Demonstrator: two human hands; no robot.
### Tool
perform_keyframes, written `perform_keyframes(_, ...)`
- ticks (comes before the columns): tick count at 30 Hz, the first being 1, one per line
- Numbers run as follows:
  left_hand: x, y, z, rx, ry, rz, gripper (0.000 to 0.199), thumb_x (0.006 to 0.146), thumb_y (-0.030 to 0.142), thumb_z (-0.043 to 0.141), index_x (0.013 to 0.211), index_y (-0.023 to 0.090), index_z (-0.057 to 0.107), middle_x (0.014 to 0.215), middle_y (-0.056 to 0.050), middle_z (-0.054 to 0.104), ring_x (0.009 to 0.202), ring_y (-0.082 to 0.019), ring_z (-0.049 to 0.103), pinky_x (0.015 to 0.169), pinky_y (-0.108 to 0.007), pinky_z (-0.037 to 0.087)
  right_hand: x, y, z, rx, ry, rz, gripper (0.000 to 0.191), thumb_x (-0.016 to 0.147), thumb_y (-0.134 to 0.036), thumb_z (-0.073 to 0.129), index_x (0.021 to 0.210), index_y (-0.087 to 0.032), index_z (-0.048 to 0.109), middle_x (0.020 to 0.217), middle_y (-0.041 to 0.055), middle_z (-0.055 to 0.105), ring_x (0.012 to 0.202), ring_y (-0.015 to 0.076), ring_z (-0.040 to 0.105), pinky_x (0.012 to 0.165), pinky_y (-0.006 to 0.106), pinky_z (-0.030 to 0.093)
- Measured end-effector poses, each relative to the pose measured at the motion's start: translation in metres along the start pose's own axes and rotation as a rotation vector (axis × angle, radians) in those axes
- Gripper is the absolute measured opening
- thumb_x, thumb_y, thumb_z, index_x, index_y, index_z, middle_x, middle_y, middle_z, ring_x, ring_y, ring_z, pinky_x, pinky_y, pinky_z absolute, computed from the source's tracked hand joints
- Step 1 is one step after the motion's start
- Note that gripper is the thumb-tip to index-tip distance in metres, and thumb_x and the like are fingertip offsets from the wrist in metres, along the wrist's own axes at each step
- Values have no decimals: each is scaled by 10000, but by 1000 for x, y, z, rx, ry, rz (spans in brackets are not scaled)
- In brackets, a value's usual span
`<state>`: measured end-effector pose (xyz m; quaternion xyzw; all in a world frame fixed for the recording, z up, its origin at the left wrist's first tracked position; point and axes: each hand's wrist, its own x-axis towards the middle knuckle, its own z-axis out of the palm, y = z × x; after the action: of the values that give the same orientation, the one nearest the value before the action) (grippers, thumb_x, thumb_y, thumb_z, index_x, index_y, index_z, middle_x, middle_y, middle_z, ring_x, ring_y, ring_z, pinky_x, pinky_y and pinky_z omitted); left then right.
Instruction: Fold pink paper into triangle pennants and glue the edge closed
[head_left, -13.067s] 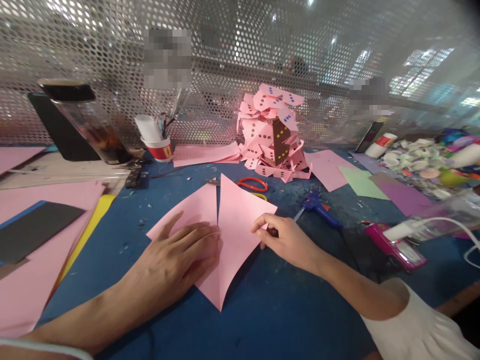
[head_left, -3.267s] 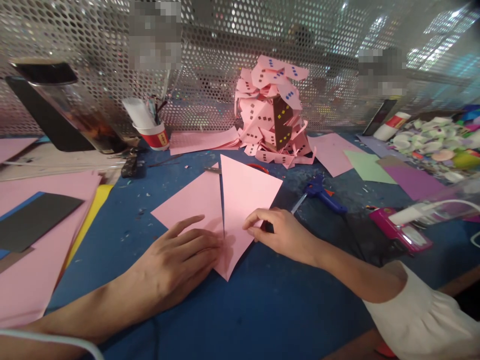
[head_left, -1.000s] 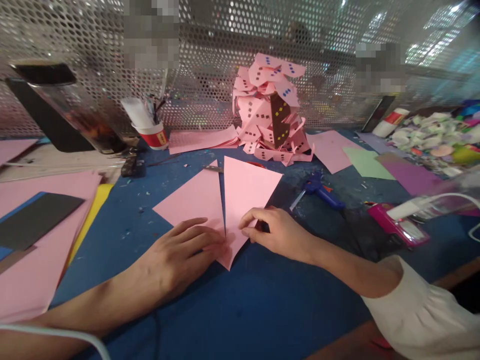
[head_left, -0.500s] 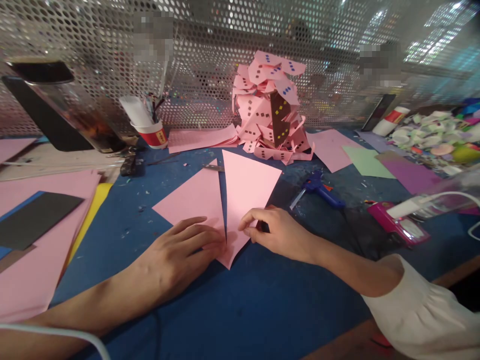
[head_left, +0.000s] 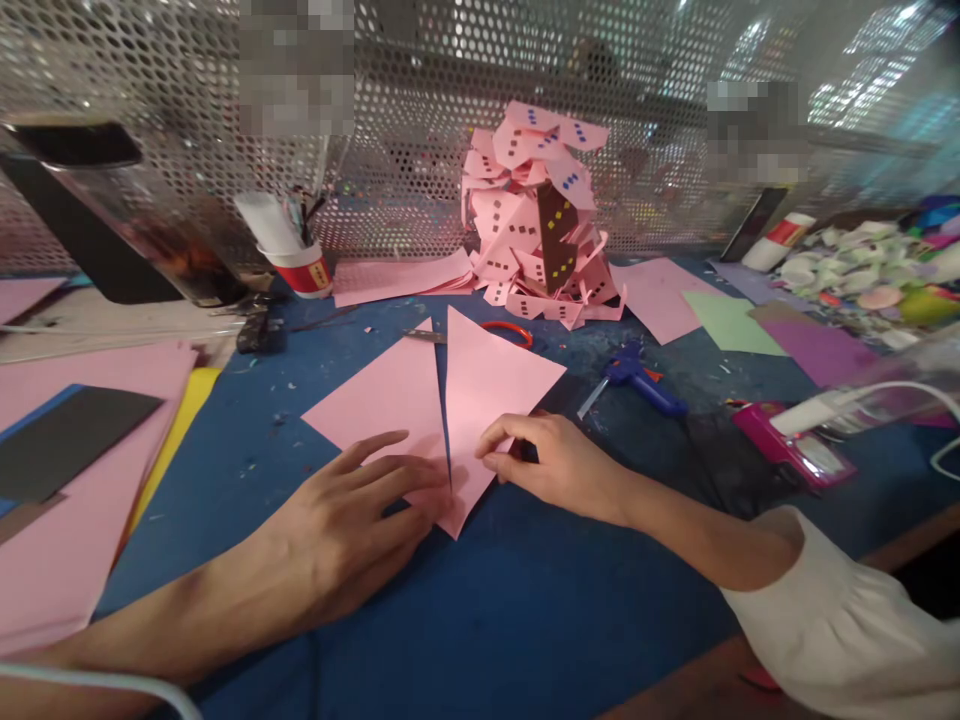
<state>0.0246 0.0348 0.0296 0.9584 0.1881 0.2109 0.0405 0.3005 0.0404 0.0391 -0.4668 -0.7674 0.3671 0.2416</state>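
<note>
A pink sheet of paper [head_left: 499, 385] lies in front of me, split by a narrow gap that runs down towards its lower corner. The left part lies flat, while the right part lifts slightly. My left hand [head_left: 360, 515] rests on the lower left part with its fingers stretched out. At the right edge, my right hand [head_left: 544, 455] pinches the paper between thumb and fingers. Scissors [head_left: 426, 336] lie behind the paper, their middle covered by it and a red handle loop [head_left: 517, 330] showing.
Behind stands a pink paper construction [head_left: 517, 220] with square dots. To the right lie a blue glue gun [head_left: 637, 380] and a magenta device [head_left: 795, 445]. A paper cup [head_left: 300, 270] and a lidded bottle [head_left: 161, 230] stand left, beyond stacked pink sheets [head_left: 82, 560].
The top of the paper's right part has dropped a little, uncovering the red scissor handle. Both hands stay almost where they were, the left fingers shifting slightly.
</note>
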Motion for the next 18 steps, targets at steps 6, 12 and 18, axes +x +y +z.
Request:
perform_keyframes(6, 0, 1, 0, 29, -20, 23, 324, 980, 119, 570, 1280, 196, 665, 1321, -91, 705, 1290, -223, 627, 1237, -490, 398, 0, 0, 0, -22, -4, -1, 130, 944, -206, 664, 1016, -262, 756, 947, -47, 789, 798, 111, 717, 750, 237, 508)
perform_keyframes(12, -1, 3, 1, 15, -46, 20, 331, 993, 112, 550, 1293, 206, 653, 1300, -70, 720, 1244, -202, 654, 1208, -452, 435, 0, 0, -2, -32, -21, -6, 139, 948, -197, 649, 1020, -242, 759, 923, -30, 791, 788, 117, 715, 760, 244, 507)
perform_keyframes(18, 1, 4, 2, -19, 8, -3, 296, 1014, 120, 526, 1252, 210, 677, 1243, -52, 743, 1207, -187, 670, 1197, -445, 440, -1, -2, -3, -37, -31, -14, 162, 952, -188, 631, 1028, -247, 761, 905, -29, 792, 789, 127, 719, 761, 252, 504)
